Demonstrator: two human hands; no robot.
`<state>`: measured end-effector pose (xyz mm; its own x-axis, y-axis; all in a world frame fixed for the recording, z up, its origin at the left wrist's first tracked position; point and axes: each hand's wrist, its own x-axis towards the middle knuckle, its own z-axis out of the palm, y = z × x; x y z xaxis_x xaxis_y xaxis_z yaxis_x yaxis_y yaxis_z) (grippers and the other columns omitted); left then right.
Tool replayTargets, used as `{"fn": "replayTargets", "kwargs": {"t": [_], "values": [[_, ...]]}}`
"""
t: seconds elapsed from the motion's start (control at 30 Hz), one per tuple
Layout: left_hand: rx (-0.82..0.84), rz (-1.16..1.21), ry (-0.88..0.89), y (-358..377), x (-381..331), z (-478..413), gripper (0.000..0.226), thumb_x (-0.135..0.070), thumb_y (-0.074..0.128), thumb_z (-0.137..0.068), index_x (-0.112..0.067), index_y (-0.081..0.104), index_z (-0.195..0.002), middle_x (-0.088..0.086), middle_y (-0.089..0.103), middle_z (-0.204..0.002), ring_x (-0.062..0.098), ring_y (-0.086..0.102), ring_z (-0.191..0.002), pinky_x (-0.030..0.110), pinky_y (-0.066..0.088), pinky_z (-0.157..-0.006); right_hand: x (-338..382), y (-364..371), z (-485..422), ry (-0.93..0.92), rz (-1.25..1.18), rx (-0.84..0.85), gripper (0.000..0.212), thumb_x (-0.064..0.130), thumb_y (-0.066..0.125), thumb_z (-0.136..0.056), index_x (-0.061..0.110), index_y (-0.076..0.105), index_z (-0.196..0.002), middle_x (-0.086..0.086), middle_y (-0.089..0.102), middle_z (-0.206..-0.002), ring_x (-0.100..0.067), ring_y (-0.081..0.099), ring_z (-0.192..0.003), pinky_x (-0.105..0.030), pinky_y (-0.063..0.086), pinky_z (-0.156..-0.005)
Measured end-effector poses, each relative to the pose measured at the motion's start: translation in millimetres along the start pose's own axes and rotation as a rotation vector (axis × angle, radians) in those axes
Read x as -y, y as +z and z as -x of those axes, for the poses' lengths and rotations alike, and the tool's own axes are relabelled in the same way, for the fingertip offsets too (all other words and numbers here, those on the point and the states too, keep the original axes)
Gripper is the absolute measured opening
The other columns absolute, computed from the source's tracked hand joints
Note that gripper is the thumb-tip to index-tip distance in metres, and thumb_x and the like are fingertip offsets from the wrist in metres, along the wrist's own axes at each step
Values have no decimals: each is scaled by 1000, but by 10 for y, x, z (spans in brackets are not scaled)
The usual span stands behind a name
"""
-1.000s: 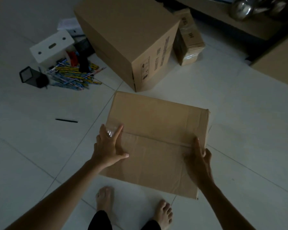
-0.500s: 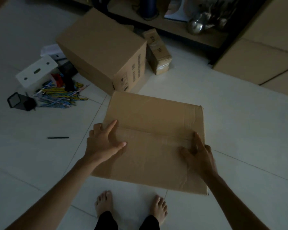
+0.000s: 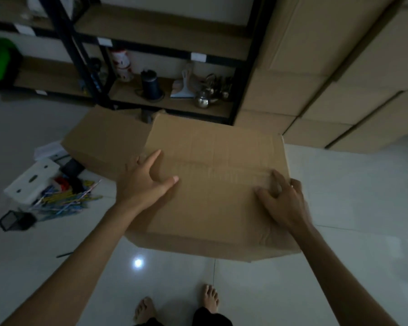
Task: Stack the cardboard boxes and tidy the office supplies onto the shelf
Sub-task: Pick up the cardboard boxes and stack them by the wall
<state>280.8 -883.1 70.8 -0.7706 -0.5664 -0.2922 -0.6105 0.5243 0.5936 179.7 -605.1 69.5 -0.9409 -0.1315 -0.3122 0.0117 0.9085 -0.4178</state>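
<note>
Just 1 cam here, worn on the person's head. It looks fwd & down from standing height. At the near edge you see the bare feet point(image 3: 146, 310) on the white floor point(image 3: 351, 243), so it tips down a lot. Both arms come in from the bottom corners. The left hand point(image 3: 146, 184), right hand point(image 3: 285, 203) & the cardboard box point(image 3: 217, 208) under them fill the middle, close to the cam. Far off, top of view: the shelf point(image 3: 151, 29), w/ stacked boxes point(image 3: 339, 78) far right. Wide lens, so edges bend. Dim, bit blurry.
</note>
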Motion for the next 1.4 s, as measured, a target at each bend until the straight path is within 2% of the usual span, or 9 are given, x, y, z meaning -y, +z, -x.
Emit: {"fn": "replayTargets", "kwargs": {"t": [0.1,0.33,0.5,0.77,1.0,1.2,1.4], "values": [[4,31,67,-343,-462,206,77,-58,66,-74,-49,27,-141,4,12,-156,27,20,-141,46,27,-111,99,-599,240,-2,-22,-78,72,61,51,-84,33,27,-145,-11,27,-146,-38,48,-120,-45,41,-96],[-58,-5,251,-938,-1456,562,77,-61,63,-75,-46,26,-141,3,20,-146,31,30,-131,47,37,-102,288,-1874,598,-7,-42,-257,67,64,51,-82,37,31,-140,-9,30,-144,-39,48,-119,-44,42,-95],[-112,-52,351,-1164,-2189,691,78,-68,59,-74,-44,28,-141,4,24,-141,32,28,-128,48,36,-102,273,-2710,694,-29,-46,-374,70,66,52,-80,35,34,-140,-9,34,-142,-37,49,-118,-44,42,-95],[-184,24,481,-1185,-3408,844,75,-65,61,-75,-42,31,-140,5,27,-140,32,30,-128,47,34,-103,-70,-3852,592,-32,-4,-538,74,73,47,-77,35,35,-140,-9,35,-142,-36,50,-117,-44,43,-92],[-220,47,606,-1102,-4500,788,75,-65,61,-75,-40,33,-141,10,29,-140,33,29,-129,46,31,-103,-444,-4733,351,-37,-6,-679,73,69,52,-79,34,35,-140,-9,39,-138,-33,49,-118,-43,42,-93],[-183,140,734,-970,-5444,542,85,-76,53,-62,-44,31,-138,3,27,-141,32,33,-128,53,37,-102,-746,-5449,49,-6,18,-784,76,73,48,-77,34,35,-141,-11,37,-141,-36,49,-119,-47,43,-96],[-186,219,841,-800,-6588,352,87,-79,50,-57,-47,32,-137,7,30,-141,32,35,-128,52,36,-103,-1050,-6355,-294,16,13,-933,74,72,49,-78,33,37,-139,-12,44,-135,-36,53,-111,-43,43,-91]]}}
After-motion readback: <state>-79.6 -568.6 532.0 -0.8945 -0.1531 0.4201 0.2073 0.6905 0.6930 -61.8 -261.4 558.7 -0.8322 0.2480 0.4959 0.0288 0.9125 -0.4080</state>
